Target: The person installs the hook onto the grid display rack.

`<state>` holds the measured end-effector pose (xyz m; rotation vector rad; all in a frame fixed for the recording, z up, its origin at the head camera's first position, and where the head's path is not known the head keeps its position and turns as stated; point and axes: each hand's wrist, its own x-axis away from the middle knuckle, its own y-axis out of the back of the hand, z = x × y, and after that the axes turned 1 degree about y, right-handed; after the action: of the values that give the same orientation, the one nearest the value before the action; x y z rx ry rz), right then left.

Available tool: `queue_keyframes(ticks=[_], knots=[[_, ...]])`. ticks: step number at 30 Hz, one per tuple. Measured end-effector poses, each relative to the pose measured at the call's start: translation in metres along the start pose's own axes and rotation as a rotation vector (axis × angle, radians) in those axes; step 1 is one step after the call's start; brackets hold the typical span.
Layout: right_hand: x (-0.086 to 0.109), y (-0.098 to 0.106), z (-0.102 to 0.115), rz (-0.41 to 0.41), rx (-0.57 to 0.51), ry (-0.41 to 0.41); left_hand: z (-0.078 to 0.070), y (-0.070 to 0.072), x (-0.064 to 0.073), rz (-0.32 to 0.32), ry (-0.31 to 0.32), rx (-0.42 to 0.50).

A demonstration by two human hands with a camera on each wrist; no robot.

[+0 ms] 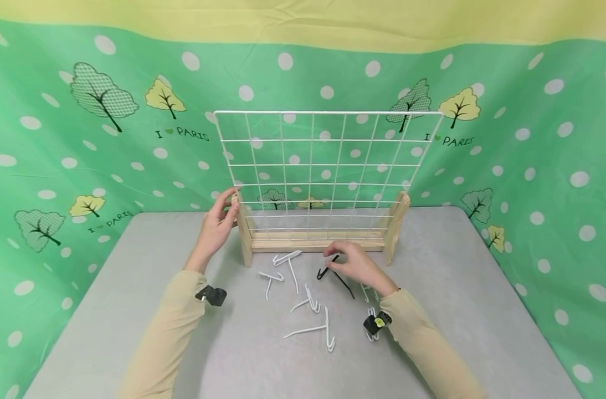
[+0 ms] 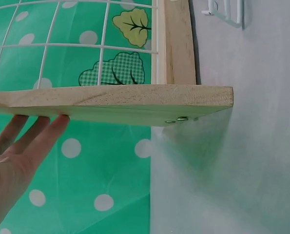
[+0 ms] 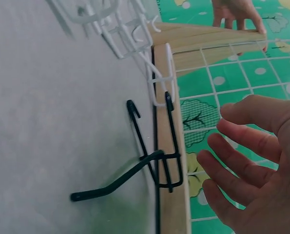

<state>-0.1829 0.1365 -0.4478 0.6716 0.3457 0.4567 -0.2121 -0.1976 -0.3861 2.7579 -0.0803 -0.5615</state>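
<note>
My left hand [image 1: 219, 224] holds the upper end of the left wooden upright [image 1: 243, 235] of a white wire grid [image 1: 310, 166] on its stand. Three of its fingertips [image 2: 61, 122] meet the upright's outer side in the left wrist view. Loosely bent, my right hand [image 1: 358, 265] is above a black double-pronged hook [image 1: 343, 284] near the stand's base bar. A gap shows between its fingers and the black hook [image 3: 176, 170] in the right wrist view. Part of the hook is hidden by this hand in the head view.
Several white hooks [image 1: 327, 332] are scattered in front of the stand, some partly covered by my right arm. The right wooden upright [image 1: 396, 227] stands beyond that hand. A green dotted curtain [image 1: 183, 160] surrounds the grey table [image 1: 133, 293].
</note>
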Motion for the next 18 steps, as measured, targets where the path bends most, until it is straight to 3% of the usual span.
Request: queue_keyframes(ticks=[18], knots=[[-0.001, -0.007, -0.021, 0.048, -0.038, -0.057, 0.001, 0.0, 0.001, -0.002, 0.017, 0.013]])
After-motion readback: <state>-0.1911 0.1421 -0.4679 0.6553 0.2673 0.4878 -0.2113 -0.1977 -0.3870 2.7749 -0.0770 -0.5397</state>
